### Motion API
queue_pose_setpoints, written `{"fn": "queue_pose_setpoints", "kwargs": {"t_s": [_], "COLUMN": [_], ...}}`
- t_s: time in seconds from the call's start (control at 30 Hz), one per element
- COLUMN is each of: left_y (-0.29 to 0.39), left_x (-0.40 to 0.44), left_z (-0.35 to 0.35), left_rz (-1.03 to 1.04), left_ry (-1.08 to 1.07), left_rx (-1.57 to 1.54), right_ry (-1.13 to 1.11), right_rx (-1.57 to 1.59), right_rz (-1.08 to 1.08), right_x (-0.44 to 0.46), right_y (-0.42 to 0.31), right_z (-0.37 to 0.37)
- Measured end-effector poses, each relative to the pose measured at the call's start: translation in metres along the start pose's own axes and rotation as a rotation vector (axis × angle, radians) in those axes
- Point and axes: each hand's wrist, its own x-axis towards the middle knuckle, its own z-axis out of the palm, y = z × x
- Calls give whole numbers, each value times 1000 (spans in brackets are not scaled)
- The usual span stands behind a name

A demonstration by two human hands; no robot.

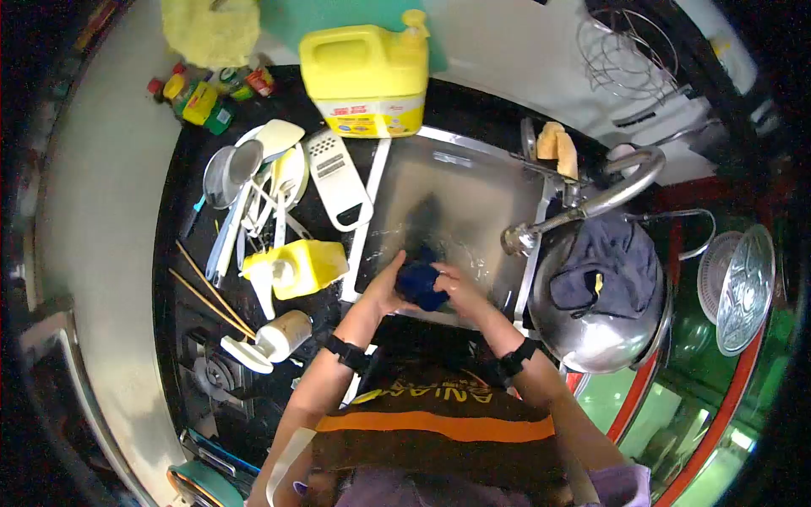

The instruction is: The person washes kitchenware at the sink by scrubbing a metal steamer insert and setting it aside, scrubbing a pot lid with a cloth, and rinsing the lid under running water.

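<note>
Over the near part of the sink (507, 160), a bunched dark blue cloth (420, 286) is held between both hands. My left hand (387, 287) closes on its left side, thumb towards the top. On the other side, the bent fingers of my right hand (460, 291) grip the cloth's right edge. Cloudy water stands in the sink, and a dark patch shows in it beyond the cloth. The metal faucet (583, 207) reaches in from the right, its head near the sink's right rim. I cannot make out water running from it.
A yellow jug (363, 80) stands behind the sink. To the left are a white grater (338, 177), utensils, a yellow pump bottle (308, 269), another pump bottle (285, 334) and chopsticks (211, 287). At right, a dark cloth (608, 266) lies over a metal wok (591, 342).
</note>
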Motion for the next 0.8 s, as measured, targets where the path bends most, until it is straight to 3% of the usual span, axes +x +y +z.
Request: {"fn": "queue_pose_setpoints", "kwargs": {"t_s": [0.03,0.13,0.17,0.23,0.27,0.33,0.4,0.5,0.57,0.6,0.7,0.77,0.8], "left_y": [-4,-20,-21,-20,-20,-21,-20,-22,-21,-21,-28,-34,-39], "left_x": [14,44,41,47,51,57,60,61,54,44,48,53,63], "left_z": [-3,-14,-9,-6,-4,0,3,13,27,36,44,43,35], "left_rz": [-7,119,154,139,114,257,297,363,410,404,372,495,614], "left_ry": [-2,-223,-174,-46,-61,60,82,167,201,294,388,478,461], "left_rx": [15,-70,-90,-107,-85,-106,-40,17,55,209,414,794,885], "right_ry": [11,-115,-78,261,319,620,917,1342,1185,1038,1053,1389,1554], "right_rx": [9,-479,-471,-1117,-1174,-1560,-1385,-1825,-1637,-1604,-1697,-1735,-1725], "right_rz": [-7,-153,-151,-178,-139,-103,-236,-148,157,12,144,-173,-198], "right_x": [-6,-8,-15,-43,-75,-118,-168,-213,-222,-221,-227,-249,-263], "right_y": [-9,-17,-10,-21,-46,-70,-100,-143,-134,-139,-136,-142,-140], "right_z": [4,4,-2,-1,2,-22,-72,-132,-193,-206,-207,-189,-187]}}
